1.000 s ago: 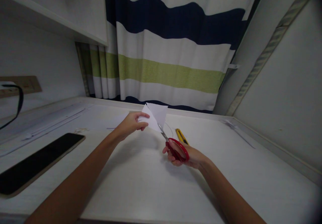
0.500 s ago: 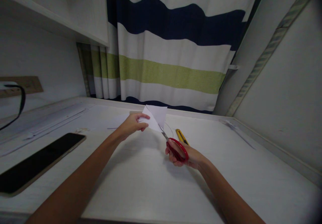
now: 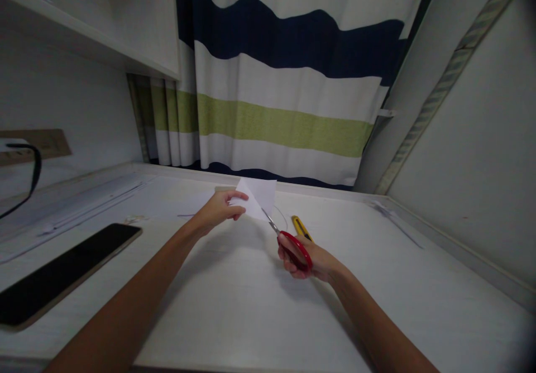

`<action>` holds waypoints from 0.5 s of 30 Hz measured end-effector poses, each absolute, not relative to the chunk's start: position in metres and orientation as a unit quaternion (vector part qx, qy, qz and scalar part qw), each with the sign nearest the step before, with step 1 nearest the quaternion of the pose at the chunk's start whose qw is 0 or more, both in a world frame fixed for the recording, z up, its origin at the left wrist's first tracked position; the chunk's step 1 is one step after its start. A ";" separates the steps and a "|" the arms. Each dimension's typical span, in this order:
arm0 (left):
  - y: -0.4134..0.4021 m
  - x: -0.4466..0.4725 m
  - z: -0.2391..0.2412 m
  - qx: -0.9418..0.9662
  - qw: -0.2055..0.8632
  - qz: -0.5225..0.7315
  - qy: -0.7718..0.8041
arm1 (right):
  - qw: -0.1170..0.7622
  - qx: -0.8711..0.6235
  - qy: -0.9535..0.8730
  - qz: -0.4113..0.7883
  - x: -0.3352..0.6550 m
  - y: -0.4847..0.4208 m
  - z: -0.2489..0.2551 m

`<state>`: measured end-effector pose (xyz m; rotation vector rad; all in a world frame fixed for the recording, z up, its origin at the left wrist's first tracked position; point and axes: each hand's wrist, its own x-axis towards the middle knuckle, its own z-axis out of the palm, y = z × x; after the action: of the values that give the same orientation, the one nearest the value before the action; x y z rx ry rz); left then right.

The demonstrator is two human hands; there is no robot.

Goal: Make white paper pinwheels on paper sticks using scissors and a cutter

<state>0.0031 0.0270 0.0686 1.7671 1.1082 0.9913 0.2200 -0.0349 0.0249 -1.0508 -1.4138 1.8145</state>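
Note:
My left hand (image 3: 224, 208) grips the left edge of a sheet of white paper (image 3: 262, 191) between thumb and fingers, raised a little over the table. A slanting line, a cut or a fold, runs across the sheet from its upper left. Red-handled scissors (image 3: 299, 250) are in my right hand (image 3: 312, 261), its fingers wrapped through the handles. Their blades point up and to the left, with the tips at the paper's lower right edge. Just behind my right hand lies a yellow utility knife (image 3: 301, 228), partly hidden by it.
A black-screened phone (image 3: 67, 275) lies at the left of the white table (image 3: 234, 317). Thin clear strips (image 3: 396, 222) lie at the far right. A striped curtain (image 3: 280, 119) hangs behind the table, and a black cable (image 3: 37, 172) comes from the left wall socket.
The scissor blades have parted slightly, and the scissors have shifted a little relative to the paper. My left hand keeps its hold on the sheet. The camera view has moved slightly.

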 end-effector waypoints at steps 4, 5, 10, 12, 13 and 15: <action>0.029 0.003 0.067 0.699 0.403 0.394 0.440 | 0.294 -0.401 -0.539 0.679 0.220 -0.035 0.025; 0.029 0.003 0.067 0.698 0.403 0.395 0.440 | 0.294 -0.403 -0.541 0.677 0.220 -0.035 0.025; 0.027 0.004 0.069 0.694 0.407 0.390 0.447 | 0.283 -0.418 -0.556 0.661 0.219 -0.036 0.027; 0.027 0.003 0.069 0.695 0.403 0.393 0.446 | 0.282 -0.422 -0.558 0.657 0.220 -0.036 0.029; 0.028 0.002 0.069 0.696 0.400 0.398 0.445 | 0.281 -0.422 -0.557 0.658 0.221 -0.037 0.031; 0.030 -0.001 0.069 0.695 0.391 0.410 0.443 | 0.273 -0.421 -0.554 0.664 0.223 -0.038 0.035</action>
<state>-0.0009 0.0297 0.0687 1.7660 1.1256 1.0409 0.2235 -0.0377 0.0346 -1.1332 -1.4909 1.7859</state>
